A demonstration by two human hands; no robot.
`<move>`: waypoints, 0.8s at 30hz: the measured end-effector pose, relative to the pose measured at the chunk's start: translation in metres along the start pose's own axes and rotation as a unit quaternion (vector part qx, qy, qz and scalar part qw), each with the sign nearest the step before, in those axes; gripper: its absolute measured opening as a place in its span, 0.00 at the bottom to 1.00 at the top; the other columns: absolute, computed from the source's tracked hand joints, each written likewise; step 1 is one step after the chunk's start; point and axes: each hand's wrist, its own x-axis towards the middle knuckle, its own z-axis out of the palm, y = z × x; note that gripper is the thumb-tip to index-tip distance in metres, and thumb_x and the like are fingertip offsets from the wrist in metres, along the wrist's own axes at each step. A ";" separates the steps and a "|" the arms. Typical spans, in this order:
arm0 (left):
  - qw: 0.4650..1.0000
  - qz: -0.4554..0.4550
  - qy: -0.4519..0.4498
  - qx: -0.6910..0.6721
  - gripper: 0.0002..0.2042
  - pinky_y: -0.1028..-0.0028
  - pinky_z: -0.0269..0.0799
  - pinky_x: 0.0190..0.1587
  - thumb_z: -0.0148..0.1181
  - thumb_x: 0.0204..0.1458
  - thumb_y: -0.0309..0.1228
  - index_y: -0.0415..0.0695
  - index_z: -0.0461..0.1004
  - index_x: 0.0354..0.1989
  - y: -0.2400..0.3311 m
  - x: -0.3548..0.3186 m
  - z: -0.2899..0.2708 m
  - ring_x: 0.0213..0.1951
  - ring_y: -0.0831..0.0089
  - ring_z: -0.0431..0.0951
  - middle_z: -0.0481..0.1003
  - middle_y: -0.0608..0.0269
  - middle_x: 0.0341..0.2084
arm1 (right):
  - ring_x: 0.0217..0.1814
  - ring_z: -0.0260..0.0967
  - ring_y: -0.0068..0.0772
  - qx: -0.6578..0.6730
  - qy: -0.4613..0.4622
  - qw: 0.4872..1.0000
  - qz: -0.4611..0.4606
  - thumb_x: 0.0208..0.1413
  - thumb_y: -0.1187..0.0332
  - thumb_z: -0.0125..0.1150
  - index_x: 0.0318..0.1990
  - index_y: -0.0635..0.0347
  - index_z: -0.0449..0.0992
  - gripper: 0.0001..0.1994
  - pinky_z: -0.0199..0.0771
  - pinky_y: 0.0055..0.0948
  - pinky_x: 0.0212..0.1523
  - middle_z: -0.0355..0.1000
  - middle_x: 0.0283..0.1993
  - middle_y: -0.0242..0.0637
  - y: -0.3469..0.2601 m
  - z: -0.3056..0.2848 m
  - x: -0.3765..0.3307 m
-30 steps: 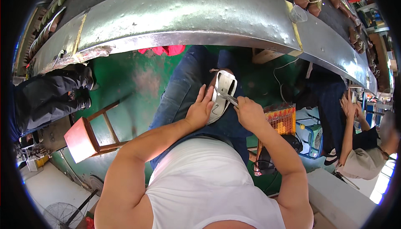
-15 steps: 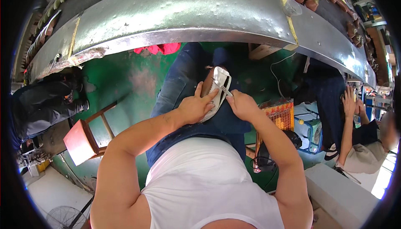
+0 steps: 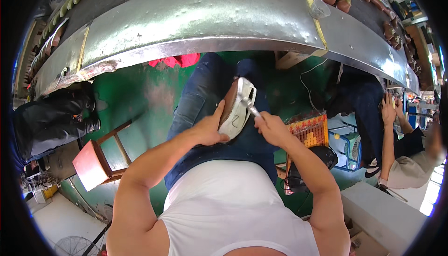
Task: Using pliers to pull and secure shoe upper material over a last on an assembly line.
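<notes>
Few packages show, and no screens or signs can be made out. An orange-and-yellow patterned box or crate stands on the green floor just right of the seated person's knee, its top a grid of small bright cells (whether it is a carton or a tray cannot be told). Beside it, further right, sits a blue open-sided crate. No label is legible at this size.

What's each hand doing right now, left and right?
Left hand: closed on the white-soled shoe, steadying it on the lap.
Right hand: closed on a metal tool touching the shoe.
</notes>
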 end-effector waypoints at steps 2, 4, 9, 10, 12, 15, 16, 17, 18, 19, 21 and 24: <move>0.981 0.042 0.049 0.181 0.49 0.57 0.73 0.50 0.69 0.41 0.31 0.41 0.44 0.72 0.008 -0.010 -0.016 0.47 0.41 0.77 0.73 0.33 0.48 | 0.31 0.74 0.30 0.178 0.069 0.981 0.029 0.68 0.59 0.47 0.39 0.68 0.71 0.17 0.72 0.29 0.36 0.74 0.28 0.40 0.010 0.005 -0.013; 0.950 0.184 0.186 0.169 0.41 0.59 0.76 0.47 0.69 0.40 0.26 0.42 0.55 0.66 0.017 -0.025 -0.048 0.45 0.47 0.79 0.77 0.39 0.43 | 0.31 0.73 0.28 0.266 0.112 0.956 0.045 0.68 0.59 0.48 0.39 0.68 0.71 0.17 0.72 0.28 0.35 0.74 0.28 0.39 0.022 0.016 -0.020; 0.882 0.317 0.201 -0.284 0.27 0.73 0.76 0.41 0.74 0.43 0.26 0.38 0.69 0.53 0.043 0.011 -0.075 0.37 0.77 0.78 0.79 0.60 0.34 | 0.33 0.72 0.23 0.355 0.089 0.927 0.080 0.65 0.66 0.53 0.49 0.68 0.71 0.13 0.72 0.25 0.37 0.74 0.34 0.35 0.039 0.025 -0.018; 0.922 0.239 0.193 -0.235 0.23 0.74 0.75 0.39 0.73 0.44 0.29 0.37 0.72 0.49 0.052 0.026 -0.075 0.36 0.77 0.78 0.79 0.60 0.32 | 0.33 0.72 0.23 0.355 0.092 0.927 0.081 0.65 0.66 0.53 0.49 0.68 0.71 0.13 0.72 0.25 0.37 0.74 0.34 0.35 0.039 0.026 -0.018; 0.964 0.092 0.145 -0.205 0.19 0.73 0.74 0.36 0.72 0.47 0.34 0.36 0.75 0.43 0.048 0.063 -0.064 0.33 0.76 0.77 0.78 0.61 0.30 | 0.35 0.71 0.21 0.457 0.098 0.882 0.065 0.63 0.69 0.55 0.50 0.67 0.71 0.12 0.72 0.24 0.37 0.74 0.33 0.33 0.035 0.029 -0.022; 0.973 0.100 0.004 -0.207 0.28 0.70 0.75 0.44 0.73 0.43 0.33 0.36 0.72 0.53 -0.001 0.075 -0.014 0.40 0.72 0.79 0.80 0.57 0.40 | 0.35 0.72 0.27 0.294 0.075 0.949 0.087 0.61 0.68 0.56 0.52 0.65 0.70 0.14 0.72 0.27 0.38 0.74 0.33 0.37 0.024 0.015 -0.031; 0.960 0.200 0.148 -0.127 0.33 0.68 0.75 0.49 0.72 0.43 0.31 0.39 0.68 0.60 -0.026 0.060 0.009 0.46 0.65 0.79 0.79 0.52 0.45 | 0.35 0.72 0.27 0.294 0.075 0.949 0.083 0.61 0.68 0.56 0.52 0.65 0.70 0.14 0.72 0.27 0.38 0.74 0.33 0.37 0.017 0.003 -0.029; 0.980 0.126 0.066 -0.140 0.32 0.67 0.75 0.50 0.70 0.45 0.32 0.40 0.68 0.61 -0.028 0.046 0.002 0.47 0.61 0.80 0.79 0.51 0.45 | 0.35 0.72 0.34 0.204 0.028 0.976 0.068 0.61 0.68 0.56 0.53 0.63 0.70 0.15 0.72 0.30 0.39 0.74 0.34 0.40 0.010 -0.007 -0.033; 0.980 0.027 0.070 -0.187 0.22 0.67 0.75 0.47 0.65 0.51 0.31 0.39 0.74 0.55 -0.025 0.023 0.006 0.42 0.57 0.82 0.80 0.48 0.40 | 0.35 0.72 0.41 0.114 -0.025 0.992 0.053 0.60 0.68 0.56 0.55 0.61 0.69 0.16 0.72 0.33 0.39 0.73 0.36 0.44 0.001 -0.011 -0.041; 0.980 0.023 0.065 -0.187 0.22 0.67 0.75 0.47 0.65 0.51 0.31 0.39 0.74 0.55 -0.021 0.011 0.011 0.42 0.57 0.82 0.80 0.48 0.40 | 0.35 0.72 0.41 0.118 -0.027 0.991 0.058 0.60 0.68 0.56 0.55 0.61 0.69 0.16 0.72 0.33 0.39 0.73 0.36 0.44 -0.006 -0.015 -0.043; 0.972 0.016 0.207 -0.114 0.12 0.66 0.75 0.41 0.60 0.55 0.30 0.39 0.79 0.45 -0.015 0.000 0.018 0.36 0.52 0.81 0.80 0.45 0.34 | 0.38 0.71 0.54 0.072 -0.103 0.992 -0.001 0.59 0.68 0.57 0.56 0.58 0.68 0.18 0.71 0.39 0.42 0.72 0.39 0.52 -0.020 -0.024 -0.037; 0.956 0.092 0.274 -0.051 0.08 0.65 0.75 0.35 0.58 0.56 0.28 0.38 0.80 0.39 -0.020 0.009 0.026 0.31 0.60 0.81 0.79 0.46 0.29 | 0.46 0.72 0.59 0.025 -0.083 0.995 -0.040 0.58 0.68 0.57 0.57 0.67 0.67 0.20 0.71 0.44 0.49 0.72 0.45 0.59 -0.027 -0.021 -0.028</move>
